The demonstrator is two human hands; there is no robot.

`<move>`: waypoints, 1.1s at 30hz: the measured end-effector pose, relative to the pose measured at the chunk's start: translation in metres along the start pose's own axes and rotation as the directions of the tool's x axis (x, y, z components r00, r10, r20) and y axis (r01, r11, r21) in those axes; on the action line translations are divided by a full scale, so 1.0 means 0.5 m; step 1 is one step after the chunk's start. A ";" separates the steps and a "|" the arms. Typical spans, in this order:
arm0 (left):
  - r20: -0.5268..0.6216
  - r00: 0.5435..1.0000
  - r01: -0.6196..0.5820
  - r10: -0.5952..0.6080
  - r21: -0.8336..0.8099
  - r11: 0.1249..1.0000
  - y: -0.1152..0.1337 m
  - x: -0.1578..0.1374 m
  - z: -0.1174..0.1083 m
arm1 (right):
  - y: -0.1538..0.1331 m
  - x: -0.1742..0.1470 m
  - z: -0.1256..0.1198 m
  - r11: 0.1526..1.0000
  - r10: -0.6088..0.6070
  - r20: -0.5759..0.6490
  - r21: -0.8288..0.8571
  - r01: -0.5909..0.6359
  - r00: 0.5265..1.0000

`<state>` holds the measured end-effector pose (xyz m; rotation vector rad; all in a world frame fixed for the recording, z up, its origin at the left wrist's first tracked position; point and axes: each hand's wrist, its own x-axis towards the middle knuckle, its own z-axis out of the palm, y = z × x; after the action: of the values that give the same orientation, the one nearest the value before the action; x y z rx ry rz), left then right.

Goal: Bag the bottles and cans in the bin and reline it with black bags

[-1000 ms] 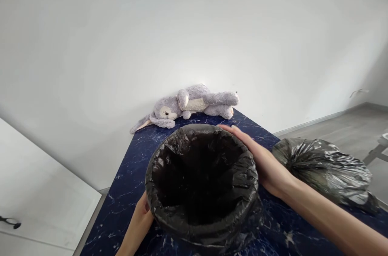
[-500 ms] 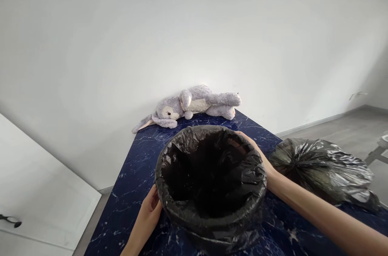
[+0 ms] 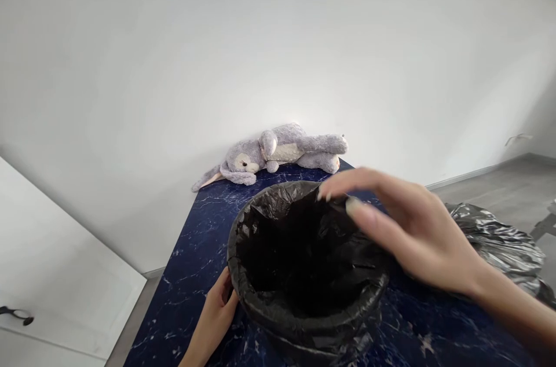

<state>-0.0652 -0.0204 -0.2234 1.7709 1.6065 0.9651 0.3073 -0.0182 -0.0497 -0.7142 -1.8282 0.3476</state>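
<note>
A round trash bin (image 3: 313,332) lined with a black plastic bag (image 3: 256,210) stands in front of me, its mouth facing up toward the camera. The bag's edge is folded outward over the rim. My left hand (image 3: 217,306) grips the bin's left side, its fingertips hidden behind the wall. Above the right part of the rim hovers my right hand (image 3: 403,222), slightly blurred, thumb and fingers apart and nothing between them. Whether its fingertips touch the bag I cannot tell. The inside of the bin is dark.
The blue marbled table (image 3: 191,257) bears a grey plush rabbit (image 3: 278,150) lying on its side by the white wall (image 3: 278,37). A full black garbage bag (image 3: 504,245) sits at the right, partly behind my arm. A white door (image 3: 56,274) with a dark handle is at left.
My right hand has let go of the bin's right side and risen over the rim, toward the camera. My left hand stays on the bin, which has shifted slightly right in view.
</note>
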 end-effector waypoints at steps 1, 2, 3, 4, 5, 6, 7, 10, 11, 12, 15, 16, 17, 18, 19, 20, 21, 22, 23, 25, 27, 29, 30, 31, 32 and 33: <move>-0.002 1.000 0.008 -0.008 -0.007 1.000 0.001 0.000 0.000 | -0.026 -0.008 0.004 0.988 -0.147 0.080 -0.041 0.151 0.986; -0.002 1.000 0.015 -0.015 -0.017 1.000 0.003 -0.001 0.000 | -0.047 -0.016 0.010 0.962 -0.247 0.166 -0.080 0.262 0.955; -0.001 1.000 0.021 -0.021 -0.027 0.999 0.005 -0.002 0.001 | -0.063 -0.026 0.018 0.933 -0.304 0.243 -0.119 0.339 0.921; 0.003 1.000 0.023 -0.023 -0.035 0.999 0.006 -0.003 0.002 | -0.074 -0.035 0.028 0.911 -0.319 0.305 -0.163 0.379 0.898; 0.007 1.000 0.023 -0.023 -0.042 0.999 0.008 -0.003 0.003 | -0.081 -0.042 0.038 0.895 -0.309 0.347 -0.209 0.394 0.886; 0.013 1.000 0.022 -0.022 -0.050 0.998 0.009 -0.004 0.003 | -0.084 -0.049 0.049 0.883 -0.295 0.368 -0.248 0.399 0.882; 0.018 1.000 0.021 -0.020 -0.058 0.998 0.010 -0.005 0.004 | -0.084 -0.053 0.059 0.874 -0.282 0.373 -0.279 0.397 0.884; 0.032 0.999 0.016 -0.014 -0.074 0.997 0.012 -0.009 0.006 | -0.078 -0.057 0.079 0.859 -0.278 0.356 -0.324 0.397 0.892; 0.039 0.999 0.016 -0.013 -0.080 0.997 0.013 -0.010 0.006 | -0.076 -0.057 0.082 0.858 -0.277 0.352 -0.328 0.395 0.894; 0.048 0.999 0.017 -0.013 -0.088 0.996 0.015 -0.012 0.006 | -0.074 -0.056 0.084 0.859 -0.275 0.349 -0.330 0.392 0.896; 0.071 0.997 0.028 -0.021 -0.102 0.994 0.024 -0.015 0.005 | -0.073 -0.051 0.083 0.864 -0.278 0.350 -0.316 0.393 0.894; 0.075 0.997 0.035 -0.028 -0.100 0.994 0.028 -0.015 0.005 | -0.072 -0.049 0.082 0.863 -0.283 0.348 -0.313 0.396 0.894; 0.077 0.996 0.042 -0.035 -0.093 0.995 0.032 -0.015 0.005 | -0.070 -0.047 0.082 0.864 -0.282 0.349 -0.313 0.395 0.893; 0.074 0.996 0.047 -0.041 -0.083 0.995 0.035 -0.014 0.005 | -0.067 -0.045 0.082 0.865 -0.280 0.350 -0.312 0.393 0.894; 0.070 0.997 0.049 -0.044 -0.074 0.996 0.036 -0.013 0.005 | -0.063 -0.042 0.083 0.866 -0.279 0.350 -0.310 0.392 0.894; 0.062 0.997 0.045 -0.041 -0.066 0.997 0.036 -0.012 0.006 | -0.057 -0.039 0.085 0.867 -0.277 0.349 -0.312 0.389 0.895; 0.055 0.998 0.040 -0.036 -0.061 0.997 0.034 -0.011 0.006 | -0.050 -0.035 0.087 0.865 -0.272 0.351 -0.318 0.387 0.896; 0.051 0.998 0.032 -0.029 -0.058 0.998 0.032 -0.011 0.007 | -0.043 -0.031 0.089 0.861 -0.267 0.354 -0.330 0.387 0.896; 0.053 0.998 0.026 -0.023 -0.056 0.998 0.028 -0.010 0.008 | -0.035 -0.027 0.090 0.854 -0.261 0.359 -0.348 0.388 0.896; 0.073 0.997 0.025 -0.021 -0.049 0.998 0.021 -0.009 0.009 | -0.019 -0.017 0.093 0.838 -0.238 0.379 -0.385 0.387 0.894; 0.098 0.994 0.046 -0.043 -0.030 0.998 0.016 -0.009 0.009 | -0.005 -0.005 0.094 0.823 -0.213 0.401 -0.418 0.385 0.891; 0.116 0.990 0.076 -0.075 -0.005 0.997 0.015 -0.010 0.008 | 0.009 0.006 0.094 0.809 -0.189 0.419 -0.446 0.383 0.888; 0.120 0.989 0.086 -0.086 0.005 0.996 0.016 -0.010 0.007 | 0.016 0.012 0.094 0.802 -0.178 0.424 -0.460 0.381 0.888; 0.123 0.988 0.090 -0.091 0.012 0.996 0.017 -0.011 0.007 | 0.023 0.017 0.093 0.794 -0.167 0.426 -0.476 0.377 0.889; 0.125 0.988 0.087 -0.089 0.015 0.996 0.018 -0.012 0.007 | 0.031 0.021 0.093 0.786 -0.157 0.426 -0.492 0.374 0.891; 0.125 0.989 0.082 -0.084 0.018 0.996 0.020 -0.013 0.007 | 0.038 0.026 0.091 0.776 -0.150 0.427 -0.508 0.374 0.892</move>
<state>-0.0568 -0.0277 -0.2181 1.7230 1.5965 0.7905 0.2679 0.0092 -0.0675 -0.8180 -2.3991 -0.3186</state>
